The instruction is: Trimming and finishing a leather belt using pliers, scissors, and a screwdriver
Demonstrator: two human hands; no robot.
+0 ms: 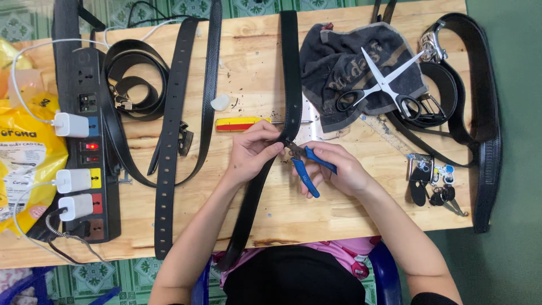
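A long black belt (292,73) runs from the table's far edge down past the near edge. My left hand (252,152) pinches it at mid-length. My right hand (333,169) grips blue-handled pliers (305,165), whose jaws bite the belt's edge right beside my left fingertips. A yellow and red screwdriver (241,123) lies just beyond my left hand, its shaft passing under the belt.
Open scissors (379,86) rest on a dark cloth (350,62). More black belts (169,113) lie left and right (480,101). A black power strip (87,141) with white chargers is at the left, beside a yellow bag (22,152). Keys (432,181) sit right, on the wooden table (350,214).
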